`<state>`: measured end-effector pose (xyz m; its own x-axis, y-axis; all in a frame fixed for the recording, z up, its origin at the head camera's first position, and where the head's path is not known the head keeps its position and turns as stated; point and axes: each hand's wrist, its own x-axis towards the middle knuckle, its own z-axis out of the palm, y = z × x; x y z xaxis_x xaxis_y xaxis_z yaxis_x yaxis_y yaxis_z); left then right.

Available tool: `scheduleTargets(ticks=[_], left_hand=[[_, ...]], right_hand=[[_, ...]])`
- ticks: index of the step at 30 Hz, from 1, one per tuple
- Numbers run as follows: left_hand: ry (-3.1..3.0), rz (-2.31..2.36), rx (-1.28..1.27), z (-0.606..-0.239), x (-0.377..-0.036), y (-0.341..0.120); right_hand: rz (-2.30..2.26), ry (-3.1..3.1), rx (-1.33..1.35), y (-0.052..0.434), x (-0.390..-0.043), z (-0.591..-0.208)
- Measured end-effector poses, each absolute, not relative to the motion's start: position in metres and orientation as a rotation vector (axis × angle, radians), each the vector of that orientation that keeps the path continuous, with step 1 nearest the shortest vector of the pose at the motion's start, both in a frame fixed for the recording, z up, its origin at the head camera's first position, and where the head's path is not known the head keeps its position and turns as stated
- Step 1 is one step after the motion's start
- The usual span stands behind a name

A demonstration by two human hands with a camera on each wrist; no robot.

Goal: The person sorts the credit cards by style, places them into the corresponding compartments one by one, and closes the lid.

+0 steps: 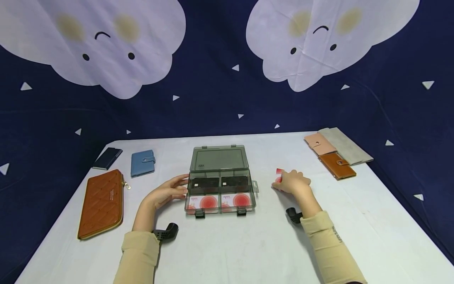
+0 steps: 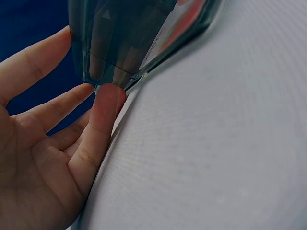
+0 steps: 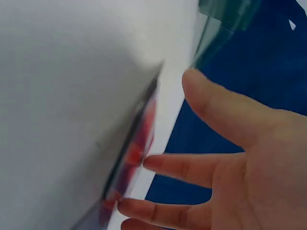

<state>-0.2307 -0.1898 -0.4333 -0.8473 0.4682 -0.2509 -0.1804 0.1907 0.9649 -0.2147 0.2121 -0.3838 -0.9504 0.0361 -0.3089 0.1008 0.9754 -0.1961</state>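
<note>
So there's a smoky see-through plastic box (image 1: 220,189) sitting mid-surface with its lid flipped up and back. Four compartments inside: the two far ones have dark cards, the two near ones have white cards with red circles.

Left hand (image 1: 166,193) is against the box's left wall, fingers (image 2: 103,120) straight and just touching the corner, not gripping anything. Right hand (image 1: 292,182) is a bit right of the box, resting on a red and white card (image 1: 279,176) lying flat on the white surface (image 1: 248,244); fingers loosely spread over the card's edge. Whether they pinch it, I can't tell.

On the left: a brown quilted wallet (image 1: 102,203), a blue wallet (image 1: 142,163) and a dark one (image 1: 107,158). Far right: pink, tan and grey wallets (image 1: 335,152). Navy backdrop with cloud faces (image 1: 106,43) behind.
</note>
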Motion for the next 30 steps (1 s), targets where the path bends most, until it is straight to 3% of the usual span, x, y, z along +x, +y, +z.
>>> scheduleTargets(ticks=[3, 13, 30], left_hand=[[1.97, 1.706, 0.27, -0.433, -0.231, -0.19], [1.965, 1.715, 0.269, -0.433, -0.23, -0.19], [1.957, 1.722, 0.272, -0.433, -0.229, -0.19]], right_hand=[[-0.286, 2.823, 0.07, 0.21, -0.217, -0.39], [-0.416, 2.891, -0.385, 0.21, -0.22, -0.395], [-0.53, 2.87, -0.055, 0.219, -0.225, -0.395]])
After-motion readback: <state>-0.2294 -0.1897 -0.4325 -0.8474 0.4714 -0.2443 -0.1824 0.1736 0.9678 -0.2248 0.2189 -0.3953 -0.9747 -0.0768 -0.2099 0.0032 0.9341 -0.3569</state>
